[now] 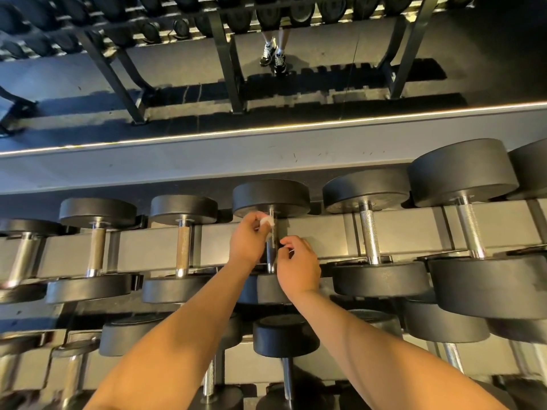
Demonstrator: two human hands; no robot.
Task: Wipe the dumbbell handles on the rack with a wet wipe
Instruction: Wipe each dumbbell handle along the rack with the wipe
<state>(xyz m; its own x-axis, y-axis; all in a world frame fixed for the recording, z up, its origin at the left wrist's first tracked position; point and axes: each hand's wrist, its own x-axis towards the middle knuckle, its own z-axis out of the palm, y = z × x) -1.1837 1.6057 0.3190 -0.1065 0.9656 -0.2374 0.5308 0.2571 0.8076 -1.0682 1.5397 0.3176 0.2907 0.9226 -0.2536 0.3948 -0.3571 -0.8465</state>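
Left hand (250, 241) pinches a white wet wipe (266, 221) against the middle dumbbell handle (270, 261); right hand (299, 264) curls beside it, grip unclear.

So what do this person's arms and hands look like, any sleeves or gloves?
Both arms are bare from the bottom edge of the view up to the wrists; no sleeves show. The left hand and right hand wear no gloves, and neither wrist carries a watch or band.
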